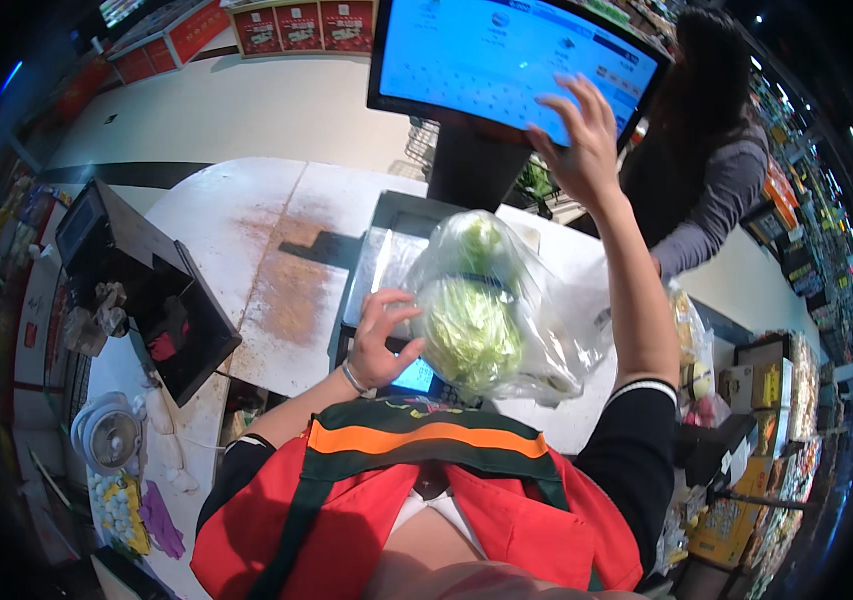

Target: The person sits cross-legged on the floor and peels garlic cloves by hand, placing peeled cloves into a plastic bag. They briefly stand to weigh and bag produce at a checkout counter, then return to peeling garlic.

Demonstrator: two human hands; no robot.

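Note:
A clear plastic bag (546, 337) with a pale green leafy vegetable, perhaps lettuce or cabbage (475, 330), lies on the metal tray of a weighing scale (389, 247). My left hand (385, 337) is beside the bag's left side, fingers apart and slightly bent, above the lit scale display (416, 375). Whether its fingertips touch the bag I cannot tell. My right hand (580, 139) is raised, its spread fingers at the lower right part of a blue touch screen (471, 67). It holds nothing.
A person (711, 165) stands beyond the counter (306, 187) at the right, near another filled bag (689, 330). On the left are an open black box-like device (208, 337) and a small white fan (107, 433). A black device (715, 442) is at the right.

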